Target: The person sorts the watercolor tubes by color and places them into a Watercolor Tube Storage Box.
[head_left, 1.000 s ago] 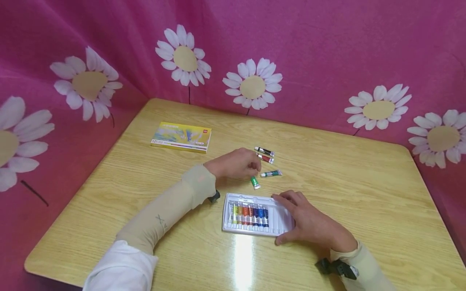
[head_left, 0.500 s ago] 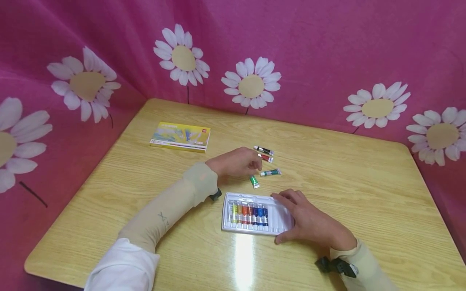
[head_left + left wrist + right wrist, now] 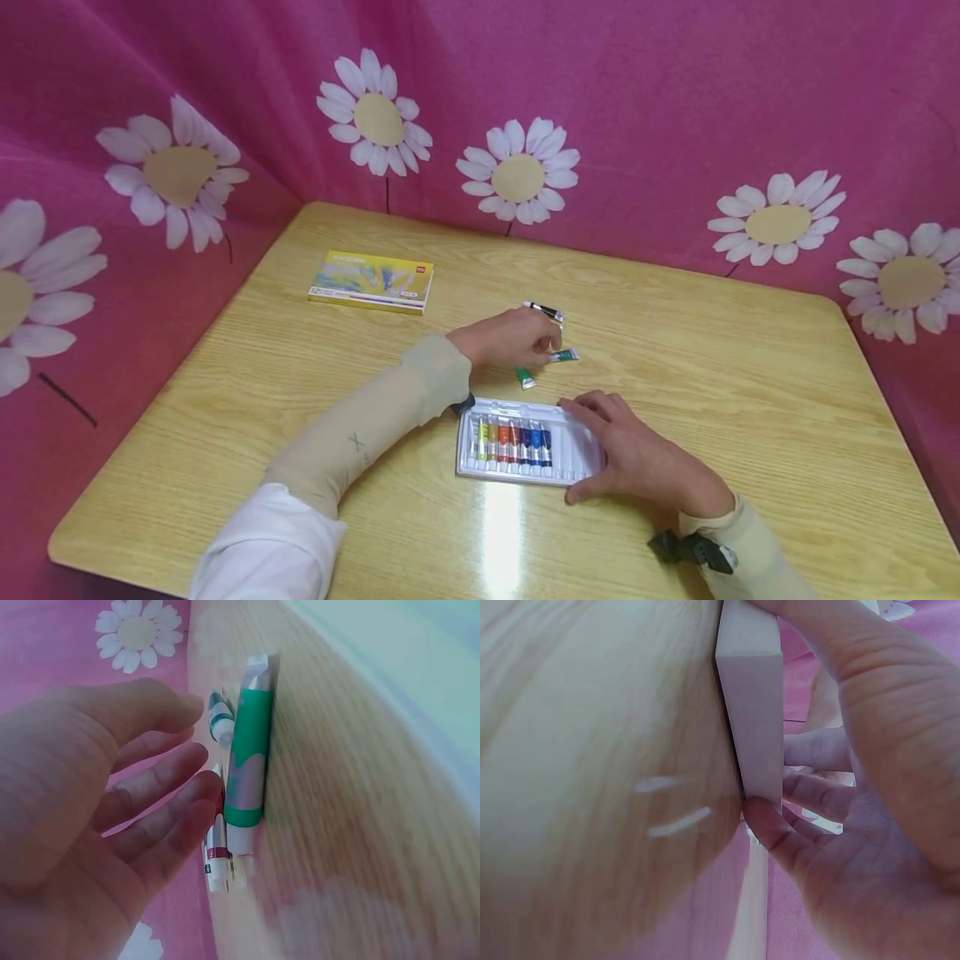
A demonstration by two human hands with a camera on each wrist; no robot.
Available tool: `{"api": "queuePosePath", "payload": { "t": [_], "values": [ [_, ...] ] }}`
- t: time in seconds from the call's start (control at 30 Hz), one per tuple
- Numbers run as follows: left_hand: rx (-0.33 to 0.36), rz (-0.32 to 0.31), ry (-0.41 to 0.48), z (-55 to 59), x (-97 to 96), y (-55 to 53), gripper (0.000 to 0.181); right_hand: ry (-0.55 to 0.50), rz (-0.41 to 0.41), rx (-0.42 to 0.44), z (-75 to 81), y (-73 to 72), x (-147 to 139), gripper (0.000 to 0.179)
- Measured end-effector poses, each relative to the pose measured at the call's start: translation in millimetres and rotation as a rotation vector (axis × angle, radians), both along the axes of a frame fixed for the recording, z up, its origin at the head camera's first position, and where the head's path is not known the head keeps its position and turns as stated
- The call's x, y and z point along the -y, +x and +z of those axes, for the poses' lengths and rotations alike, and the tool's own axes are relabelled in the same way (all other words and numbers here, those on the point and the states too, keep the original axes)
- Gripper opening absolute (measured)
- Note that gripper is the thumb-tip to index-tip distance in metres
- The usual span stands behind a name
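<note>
My left hand (image 3: 517, 337) hovers over several loose paint tubes, its fingers loosely bent and holding nothing. A light green tube (image 3: 251, 750) lies nearest, with a dark green tube (image 3: 220, 724) and a red tube (image 3: 217, 840) beyond the fingers in the left wrist view. The black tube (image 3: 546, 311) shows just past the hand, which mostly hides the red one in the head view. My right hand (image 3: 645, 458) grips the right end of a white plastic tray (image 3: 576, 442), thumb at the front edge and fingers at the back. Yellow to blue tubes (image 3: 513, 442) fill its left part.
A yellow paint box (image 3: 371, 283) lies at the back left of the wooden table (image 3: 750, 375). Behind the table hangs a pink cloth (image 3: 637, 100) printed with white daisies.
My left hand has shifted right, over the red tube and the cap end of the dark green one. The right hand and tray have stayed in place.
</note>
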State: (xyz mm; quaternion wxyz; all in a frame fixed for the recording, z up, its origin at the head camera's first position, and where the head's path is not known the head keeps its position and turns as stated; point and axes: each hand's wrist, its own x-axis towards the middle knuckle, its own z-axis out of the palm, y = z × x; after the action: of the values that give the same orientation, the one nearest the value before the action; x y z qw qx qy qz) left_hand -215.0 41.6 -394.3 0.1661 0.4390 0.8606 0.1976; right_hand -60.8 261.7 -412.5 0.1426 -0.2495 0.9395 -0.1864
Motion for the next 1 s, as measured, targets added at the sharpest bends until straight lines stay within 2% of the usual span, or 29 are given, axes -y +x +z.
{"api": "queuePosePath", "payload": {
  "t": [0.17, 0.5, 0.73, 1.0],
  "values": [
    [0.002, -0.001, -0.013, -0.1, 0.8, 0.2, 0.028, 0.008, -0.008, 0.012, 0.3, 0.1, 1, 0.114],
    [0.065, -0.003, -0.04, 1.4, 9.3, -0.3, 0.034, 0.014, -0.011, 0.007, 2.4, 0.2, 2, 0.114],
    [0.107, 0.026, -0.087, 4.3, 15.0, 1.3, 0.036, 0.018, -0.01, 0.009, 1.9, -0.1, 1, 0.114],
    [0.105, 0.026, -0.095, 4.0, 16.2, 1.8, 0.037, 0.019, -0.008, 0.005, 1.2, -0.2, 2, 0.115]
  ]
}}
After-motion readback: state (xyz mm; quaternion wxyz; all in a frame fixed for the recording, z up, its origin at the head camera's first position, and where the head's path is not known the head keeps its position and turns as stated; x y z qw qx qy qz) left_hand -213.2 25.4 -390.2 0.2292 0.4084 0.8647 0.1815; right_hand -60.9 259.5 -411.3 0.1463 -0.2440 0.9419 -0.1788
